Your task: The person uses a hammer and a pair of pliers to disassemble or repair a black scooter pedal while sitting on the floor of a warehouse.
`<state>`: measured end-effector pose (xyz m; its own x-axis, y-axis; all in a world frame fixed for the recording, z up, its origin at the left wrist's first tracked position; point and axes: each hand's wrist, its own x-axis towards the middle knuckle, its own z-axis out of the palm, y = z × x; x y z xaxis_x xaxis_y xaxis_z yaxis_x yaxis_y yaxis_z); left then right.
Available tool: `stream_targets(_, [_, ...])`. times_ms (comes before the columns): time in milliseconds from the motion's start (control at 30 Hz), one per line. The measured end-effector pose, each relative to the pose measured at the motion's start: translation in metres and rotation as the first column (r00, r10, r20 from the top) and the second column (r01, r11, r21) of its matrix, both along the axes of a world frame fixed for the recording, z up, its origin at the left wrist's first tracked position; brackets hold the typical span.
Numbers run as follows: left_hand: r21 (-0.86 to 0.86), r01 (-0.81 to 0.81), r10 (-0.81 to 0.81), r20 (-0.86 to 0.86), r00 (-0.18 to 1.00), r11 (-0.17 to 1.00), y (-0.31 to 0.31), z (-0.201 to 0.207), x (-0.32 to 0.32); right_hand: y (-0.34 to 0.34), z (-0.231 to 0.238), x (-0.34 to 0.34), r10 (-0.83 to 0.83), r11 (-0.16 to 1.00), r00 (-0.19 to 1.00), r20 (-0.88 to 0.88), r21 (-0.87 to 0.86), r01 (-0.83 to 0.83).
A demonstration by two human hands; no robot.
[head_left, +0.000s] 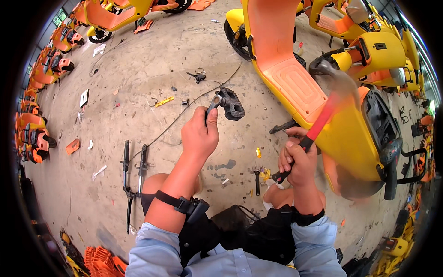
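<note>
My left hand [199, 135] is closed around a metal crank arm [212, 107], held up in front of me. A black pedal [232, 104] sticks out from the crank's upper end, to the right of my thumb. In my right hand [297, 159] is a hammer [319, 121] with a red and black handle, fingers wrapped round the lower grip. Its head is raised up and to the right, smeared by motion, and apart from the pedal. Just behind the hammer stands a yellow and orange scooter [295, 87].
On the concrete floor lie a front fork [134, 171], a long black cable [177, 117], a brake lever [198, 77], a yellow strip [164, 101] and a small dark tool [257, 183]. Rows of scooters [60, 64] line both sides. Orange panels [99, 262] are piled at lower left.
</note>
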<state>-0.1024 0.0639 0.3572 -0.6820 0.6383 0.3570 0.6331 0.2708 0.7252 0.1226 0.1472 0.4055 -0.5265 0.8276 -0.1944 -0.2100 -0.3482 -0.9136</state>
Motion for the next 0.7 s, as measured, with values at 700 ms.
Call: stream_targets(700, [0.014,0.045,-0.046,0.049,0.998,0.999,-0.008,0.001,-0.003,-0.009,-0.024,-0.018,0.095,0.976,0.853,0.512,0.122,-0.182])
